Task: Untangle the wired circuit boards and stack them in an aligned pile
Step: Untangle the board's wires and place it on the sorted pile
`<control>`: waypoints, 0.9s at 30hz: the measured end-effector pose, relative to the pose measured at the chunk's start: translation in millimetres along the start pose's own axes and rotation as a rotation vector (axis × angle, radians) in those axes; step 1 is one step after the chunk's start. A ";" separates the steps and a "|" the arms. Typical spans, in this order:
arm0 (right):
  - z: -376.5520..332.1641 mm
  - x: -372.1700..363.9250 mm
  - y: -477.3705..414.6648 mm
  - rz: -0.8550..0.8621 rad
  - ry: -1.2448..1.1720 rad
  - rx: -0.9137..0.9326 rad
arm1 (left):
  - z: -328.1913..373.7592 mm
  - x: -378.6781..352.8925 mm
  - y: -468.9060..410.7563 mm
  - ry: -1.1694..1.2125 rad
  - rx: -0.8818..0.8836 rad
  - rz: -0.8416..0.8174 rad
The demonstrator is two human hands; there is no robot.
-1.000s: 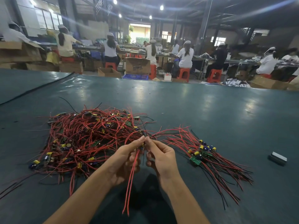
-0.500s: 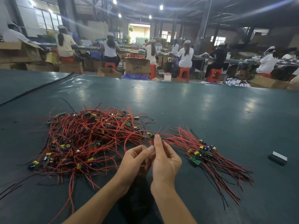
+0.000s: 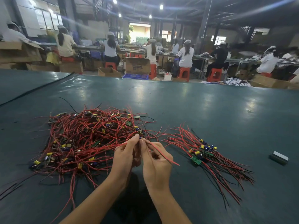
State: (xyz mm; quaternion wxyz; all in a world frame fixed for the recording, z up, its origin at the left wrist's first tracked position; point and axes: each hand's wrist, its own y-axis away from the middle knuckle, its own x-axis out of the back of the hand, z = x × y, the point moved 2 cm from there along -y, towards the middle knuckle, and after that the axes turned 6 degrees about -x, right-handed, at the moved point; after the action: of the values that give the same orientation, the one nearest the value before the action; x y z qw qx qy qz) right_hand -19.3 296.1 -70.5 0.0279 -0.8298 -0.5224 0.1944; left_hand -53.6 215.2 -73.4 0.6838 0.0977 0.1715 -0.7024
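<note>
Two piles: tangled heap at 10 o'clock of the hands; aligned pile at 3 o'clock, its boards together and its leads fanned toward 5 o'clock.
Held board: a small board with a blue part, raised at 12 o'clock of the hands, over the heap's near edge.
Risk, snag: leads from the heap appear to cross the held board; a sharp pull would likely drag neighbouring boards along or strain a joint.
Risk, scatter: a loose red wire swinging toward 4 o'clock could brush the aligned pile out of line.
Grip, left hand: fingers curled, fingertips pinching the held board.
Grip, right hand: fingers curled, pinching the red wire just beside the board.
Elsewhere: grey block on the table, well apart at 3 o'clock.
</note>
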 end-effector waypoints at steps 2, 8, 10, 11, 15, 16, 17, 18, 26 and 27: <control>-0.9 -0.1 -1.2 0.025 -0.040 -0.129 | -1.5 0.4 -0.9 -0.017 -0.075 0.019; -3.1 1.8 -5.9 0.104 -0.238 -0.554 | -3.8 -1.3 2.6 -0.052 -0.137 -0.032; -2.8 3.2 -9.3 0.134 -0.234 -0.593 | -3.3 -2.2 1.9 -0.056 -0.151 -0.040; -3.0 4.6 -11.1 0.147 -0.214 -0.594 | -3.1 -2.5 1.2 -0.064 -0.167 -0.042; -7.5 15.3 -19.6 0.222 -0.134 -0.586 | 0.0 1.9 -1.7 -0.102 -0.209 -0.062; -8.4 18.6 -22.6 0.240 -0.142 -0.585 | -0.8 4.3 -3.2 -0.105 -0.202 -0.058; -8.9 21.9 -25.8 0.261 -0.159 -0.585 | -1.6 6.4 -4.9 -0.105 -0.194 -0.050; -9.6 24.9 -28.8 0.280 -0.173 -0.587 | -2.4 7.6 -6.0 -0.106 -0.190 -0.045; -12.7 34.1 -34.6 0.314 -0.214 -0.549 | -2.3 11.4 -9.6 -0.070 -0.202 -0.027; -13.3 34.3 -34.9 0.307 -0.238 -0.543 | -2.0 12.6 -10.8 -0.074 -0.208 -0.023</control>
State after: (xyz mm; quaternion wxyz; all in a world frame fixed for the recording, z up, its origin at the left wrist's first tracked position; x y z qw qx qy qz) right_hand -31.5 344.1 -59.6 -0.2850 -0.8474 -0.4236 0.1458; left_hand -65.1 204.3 -78.7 0.6881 -0.0018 0.2193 -0.6917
